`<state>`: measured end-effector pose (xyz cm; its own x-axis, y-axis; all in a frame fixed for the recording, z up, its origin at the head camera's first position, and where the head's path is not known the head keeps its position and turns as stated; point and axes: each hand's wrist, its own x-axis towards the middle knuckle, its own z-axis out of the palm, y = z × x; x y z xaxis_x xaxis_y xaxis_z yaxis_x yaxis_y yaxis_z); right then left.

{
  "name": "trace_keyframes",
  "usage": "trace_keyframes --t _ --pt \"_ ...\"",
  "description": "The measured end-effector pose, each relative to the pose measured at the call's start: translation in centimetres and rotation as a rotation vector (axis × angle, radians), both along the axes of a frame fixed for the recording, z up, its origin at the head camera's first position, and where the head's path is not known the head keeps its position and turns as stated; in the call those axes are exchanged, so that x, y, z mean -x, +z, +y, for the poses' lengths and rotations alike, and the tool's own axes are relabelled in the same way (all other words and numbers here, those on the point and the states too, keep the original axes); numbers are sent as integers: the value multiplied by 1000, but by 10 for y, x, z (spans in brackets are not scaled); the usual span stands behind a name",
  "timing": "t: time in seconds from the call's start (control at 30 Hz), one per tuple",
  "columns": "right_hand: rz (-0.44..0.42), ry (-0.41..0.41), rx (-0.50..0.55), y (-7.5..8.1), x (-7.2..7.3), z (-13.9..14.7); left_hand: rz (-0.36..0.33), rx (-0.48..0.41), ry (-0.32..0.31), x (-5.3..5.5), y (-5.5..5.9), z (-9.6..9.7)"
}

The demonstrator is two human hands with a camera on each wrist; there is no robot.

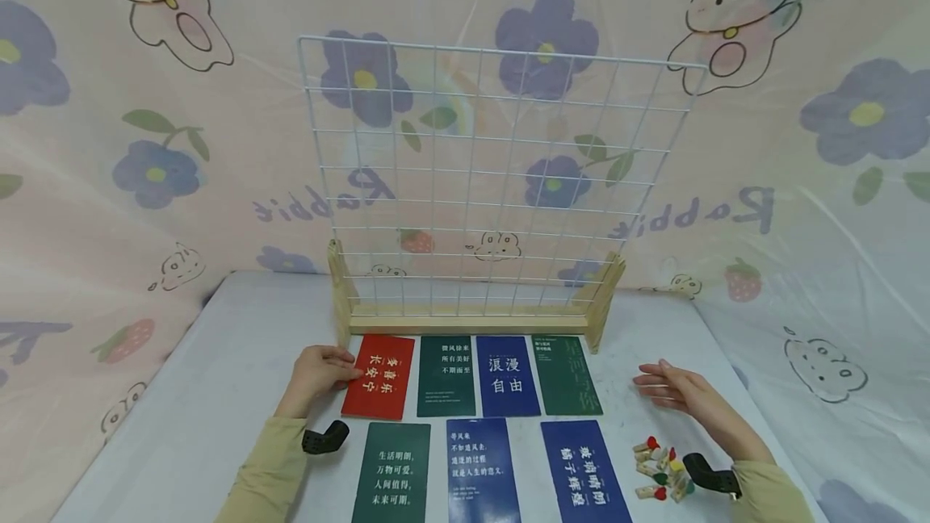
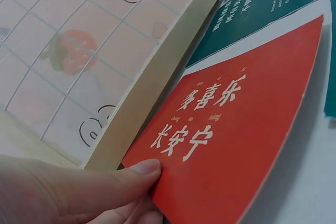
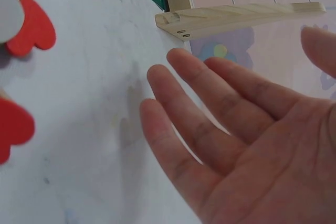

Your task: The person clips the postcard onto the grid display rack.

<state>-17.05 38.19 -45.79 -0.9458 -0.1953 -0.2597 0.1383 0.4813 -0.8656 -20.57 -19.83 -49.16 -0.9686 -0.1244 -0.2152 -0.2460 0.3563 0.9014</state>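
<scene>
Cards, front row: green card [image 1: 391,473], middle blue card [image 1: 483,470] and right-hand blue card [image 1: 585,470] along bottom edge of head frame, lower ends cropped; neither hand on them.
Clips: loose heap of small wooden clips [image 1: 659,478] w/ red, yellow & green tops, lower right; no clip seen on any card.
L hand: left hand [image 1: 320,378], lower ctr-left; thumb on face of red card near a corner, other fingers curled under, so a pinch, gap closed to card thickness. Next move prob. calls for keeping that pinch & bringing card up w/o bending it.
R hand: right hand [image 1: 672,388], lower right, just above clips in frame; fingers long, slightly spread, thumb well apart, holds nothing. If a clip is wanted, fingers must narrow to a fingertip pinch.
Red card: red card [image 1: 378,378], left end of back row, lower ctr-left; near side looks tilted up in left wrist view, shadow by its edge. Can't tell if fully off table [image 1: 240,361]. Step in hand, I'd judge: picking up this card; grip made, not yet carried anywhere.
Cards, back row: left green card [image 1: 446,375], upper blue card [image 1: 508,375], right green card [image 1: 567,375], lower ctr, side by side w/ narrow gaps.
Rack: white wire grid [image 1: 471,174] upright in wooden base [image 1: 468,324], ctr of frame, just beyond back row; nothing seen hung on it.
Backdrop: printed cloth [image 1: 247,184] behind, flowers & rabbits, fills upper frame.
</scene>
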Motion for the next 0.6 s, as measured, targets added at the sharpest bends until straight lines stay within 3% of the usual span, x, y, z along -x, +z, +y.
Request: trace_keyframes --t 0.2,0.4,0.6 --pt "9 13 -2 1 -1 3 -52 -66 9 -1 1 -2" --pt "-55 -2 -31 -2 -5 8 -72 -89 -24 -7 5 -3" --pt "-91 30 -31 -5 -9 14 -88 -141 -35 -8 2 -4"
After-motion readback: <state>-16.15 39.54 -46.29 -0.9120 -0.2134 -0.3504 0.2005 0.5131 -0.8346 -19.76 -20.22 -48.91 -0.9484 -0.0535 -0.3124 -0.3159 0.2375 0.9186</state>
